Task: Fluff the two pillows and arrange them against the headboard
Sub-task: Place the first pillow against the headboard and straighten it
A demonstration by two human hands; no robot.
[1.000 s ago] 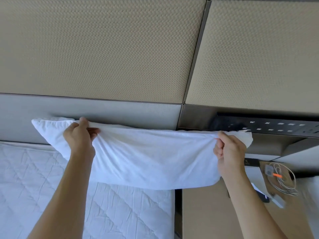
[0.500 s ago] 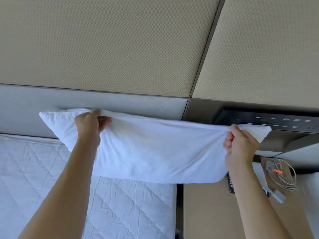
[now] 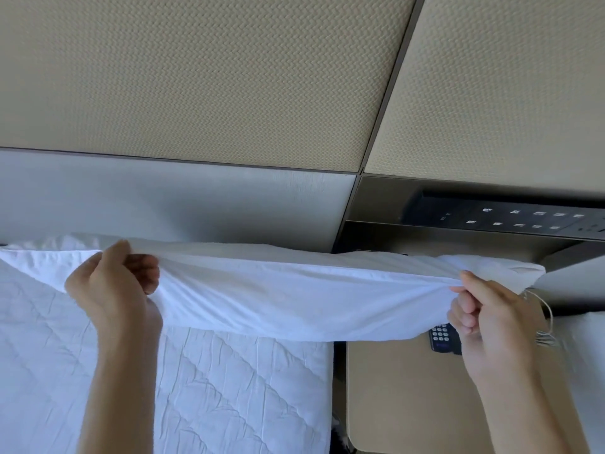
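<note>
A white pillow [image 3: 294,296] hangs stretched sideways in front of the grey headboard [image 3: 163,204], over the head end of the quilted mattress [image 3: 229,394]. My left hand [image 3: 114,290] grips its top edge near the left end. My right hand [image 3: 491,319] pinches the top edge near the right corner, which pokes out over the bedside table. The pillow sags flat between the hands. Only this one pillow is in view.
A tan bedside table [image 3: 409,394] stands right of the bed with a dark remote [image 3: 442,337] and a coiled white cable [image 3: 546,329] on it. A black switch panel [image 3: 510,217] sits above it. Beige woven wall panels [image 3: 196,77] rise behind.
The pillow has dropped lower and been pulled flatter and wider between my hands. Both hands have come down and closer to the camera, keeping their grip on the top edge.
</note>
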